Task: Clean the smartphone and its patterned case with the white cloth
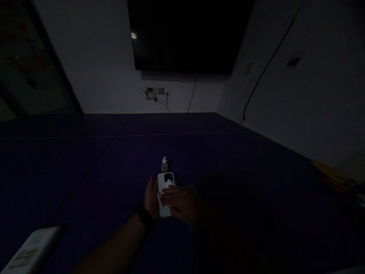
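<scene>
Nearest, a white printed item (31, 251) is cut off at the lower left, its print unreadable. A white phone case (161, 182) is cradled above the purple table (114, 171) by the left hand (151, 199), its thumb spread clear, seemingly so that the case is kept steady. A white tissue (170, 183) is held down against it under the right hand's (182, 203) nearly straight fingers; much of both is hidden. Whether a phone is fitted inside cannot be told. Beyond, a small bottle (164, 166) is placed, probably for easy reach, its base hidden.
</scene>
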Demonstrator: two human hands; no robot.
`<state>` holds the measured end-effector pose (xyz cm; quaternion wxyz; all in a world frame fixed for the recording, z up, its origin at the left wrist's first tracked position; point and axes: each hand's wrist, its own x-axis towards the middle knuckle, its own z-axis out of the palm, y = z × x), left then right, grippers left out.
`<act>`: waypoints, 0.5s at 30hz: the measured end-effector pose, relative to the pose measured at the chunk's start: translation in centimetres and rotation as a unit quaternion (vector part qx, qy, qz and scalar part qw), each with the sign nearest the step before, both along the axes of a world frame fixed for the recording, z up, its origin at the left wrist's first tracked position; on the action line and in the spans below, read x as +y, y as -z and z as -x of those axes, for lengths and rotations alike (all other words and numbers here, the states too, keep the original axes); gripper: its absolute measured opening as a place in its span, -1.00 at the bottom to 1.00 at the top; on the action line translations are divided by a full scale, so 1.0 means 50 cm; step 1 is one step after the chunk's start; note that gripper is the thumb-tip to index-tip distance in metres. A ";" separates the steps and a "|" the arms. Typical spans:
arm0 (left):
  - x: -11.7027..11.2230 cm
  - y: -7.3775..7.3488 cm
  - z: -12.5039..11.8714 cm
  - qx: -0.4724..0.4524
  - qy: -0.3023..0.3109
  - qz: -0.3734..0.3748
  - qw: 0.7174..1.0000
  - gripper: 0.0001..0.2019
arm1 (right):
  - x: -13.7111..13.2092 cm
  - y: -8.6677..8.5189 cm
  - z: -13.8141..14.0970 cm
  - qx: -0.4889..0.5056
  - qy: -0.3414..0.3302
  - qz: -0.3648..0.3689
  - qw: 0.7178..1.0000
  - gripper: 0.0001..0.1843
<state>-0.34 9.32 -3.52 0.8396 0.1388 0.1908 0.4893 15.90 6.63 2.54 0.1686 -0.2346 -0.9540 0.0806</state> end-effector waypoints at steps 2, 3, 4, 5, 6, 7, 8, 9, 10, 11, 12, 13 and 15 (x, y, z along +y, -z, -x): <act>-0.001 -0.003 -0.003 0.017 -0.012 0.008 1.000 -0.40 | 0.006 -0.004 -0.013 0.005 0.010 0.007 1.000 -0.63; -0.003 -0.006 -0.003 0.025 -0.017 0.012 0.999 -0.41 | 0.010 -0.001 -0.016 0.011 0.023 0.003 1.000 -0.62; -0.004 -0.009 -0.003 0.031 -0.020 0.014 0.999 -0.43 | 0.014 0.006 -0.015 0.017 0.037 -0.005 0.999 -0.62; -0.005 -0.012 -0.002 0.034 -0.021 0.018 0.999 -0.45 | 0.017 0.014 -0.011 0.021 0.047 -0.016 0.999 -0.61; -0.006 -0.015 0.000 0.037 -0.021 0.020 0.999 -0.47 | 0.018 0.024 -0.004 0.025 0.055 -0.026 0.998 -0.60; -0.007 -0.018 0.001 0.037 -0.020 0.023 0.999 -0.48 | 0.018 0.033 0.004 0.027 0.059 -0.035 0.997 -0.59; -0.007 -0.020 0.003 0.036 -0.020 0.024 0.999 -0.47 | 0.017 0.039 0.011 0.030 0.061 -0.042 0.997 -0.59; -0.008 -0.022 0.004 0.032 -0.020 0.023 0.999 -0.47 | 0.014 0.043 0.018 0.033 0.059 -0.044 0.997 -0.59; -0.009 -0.025 0.004 0.029 -0.021 0.020 0.999 -0.46 | 0.011 0.043 0.022 0.033 0.053 -0.043 0.997 -0.59; -0.010 -0.027 0.004 0.026 -0.024 0.016 0.999 -0.45 | 0.007 0.039 0.022 0.031 0.042 -0.038 0.998 -0.60; -0.012 -0.029 0.003 0.025 -0.026 0.012 0.999 -0.44 | 0.004 0.033 0.020 0.025 0.026 -0.030 0.999 -0.61; -0.014 -0.031 0.001 0.026 -0.027 0.010 0.999 -0.43 | 0.002 0.025 0.014 0.015 0.008 -0.021 1.000 -0.62; -0.017 -0.034 -0.002 0.032 -0.024 0.012 0.999 -0.41 | 0.003 0.011 -0.003 -0.002 -0.013 -0.004 1.000 -0.63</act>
